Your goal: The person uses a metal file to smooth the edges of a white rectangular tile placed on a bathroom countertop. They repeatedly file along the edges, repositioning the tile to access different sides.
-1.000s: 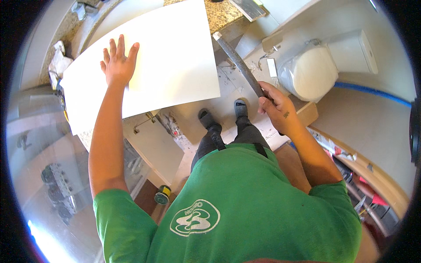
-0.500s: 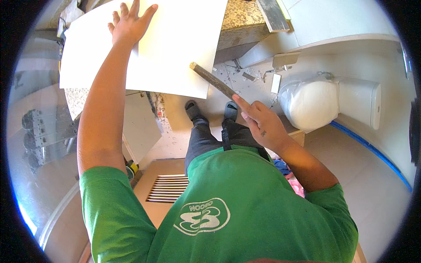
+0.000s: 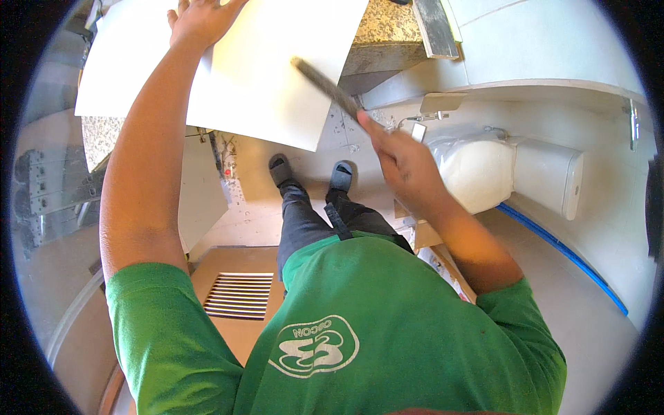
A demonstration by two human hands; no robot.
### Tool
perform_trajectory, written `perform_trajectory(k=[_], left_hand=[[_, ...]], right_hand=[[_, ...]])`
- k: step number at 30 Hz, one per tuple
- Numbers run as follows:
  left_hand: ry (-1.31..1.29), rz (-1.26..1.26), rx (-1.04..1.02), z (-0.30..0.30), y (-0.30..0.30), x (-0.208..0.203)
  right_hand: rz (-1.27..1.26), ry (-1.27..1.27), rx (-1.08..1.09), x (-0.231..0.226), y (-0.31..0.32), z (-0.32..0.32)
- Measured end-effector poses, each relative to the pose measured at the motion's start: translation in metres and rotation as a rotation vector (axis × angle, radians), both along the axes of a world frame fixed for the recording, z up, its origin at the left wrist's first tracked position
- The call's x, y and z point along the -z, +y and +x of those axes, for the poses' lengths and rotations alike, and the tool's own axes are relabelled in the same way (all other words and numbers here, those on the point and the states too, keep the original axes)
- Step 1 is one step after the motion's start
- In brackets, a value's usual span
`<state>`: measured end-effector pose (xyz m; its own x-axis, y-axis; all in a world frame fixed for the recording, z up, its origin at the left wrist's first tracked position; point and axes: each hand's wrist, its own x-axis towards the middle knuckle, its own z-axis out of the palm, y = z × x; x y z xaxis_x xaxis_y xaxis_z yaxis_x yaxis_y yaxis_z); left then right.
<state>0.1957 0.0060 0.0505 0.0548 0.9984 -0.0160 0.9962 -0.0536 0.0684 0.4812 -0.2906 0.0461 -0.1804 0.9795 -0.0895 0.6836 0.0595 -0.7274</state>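
Observation:
A broad white panel (image 3: 256, 86) lies over a speckled granite counter (image 3: 387, 31), its near corner jutting past the counter. My left hand (image 3: 200, 24) rests flat on the panel with fingers spread; some fingertips are cut off by the upper edge of the view. In my right hand (image 3: 404, 162) is a long, dark, flat bar that looks like a file (image 3: 325, 86), gripped at its near end. The file is tilted, its pale tip above the panel and its shaft crossing the panel's right edge. Blur hides whether it touches that edge.
A dark flat strip (image 3: 434, 28) lies on the counter at the right. Beyond my right hand stands a plastic-covered toilet (image 3: 477, 173), with a blue hose (image 3: 564, 249) behind it. A brown slatted panel (image 3: 238, 295) is at lower left. Small debris lies on the floor.
My right hand has pushed the file up and leftward, farther over the panel. The left hand stays on the panel; the whole view has shifted slightly.

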Motion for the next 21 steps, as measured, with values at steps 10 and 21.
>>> perform_trajectory(k=[10, 21], left_hand=[[-0.049, -0.005, -0.001, -0.001, -0.006, -0.007], [-0.08, 0.011, 0.006, -0.003, -0.008, -0.008]], right_hand=[[0.127, 0.037, 0.085, 0.019, 0.057, -0.006], [0.099, 0.072, 0.181, 0.016, 0.044, -0.011]])
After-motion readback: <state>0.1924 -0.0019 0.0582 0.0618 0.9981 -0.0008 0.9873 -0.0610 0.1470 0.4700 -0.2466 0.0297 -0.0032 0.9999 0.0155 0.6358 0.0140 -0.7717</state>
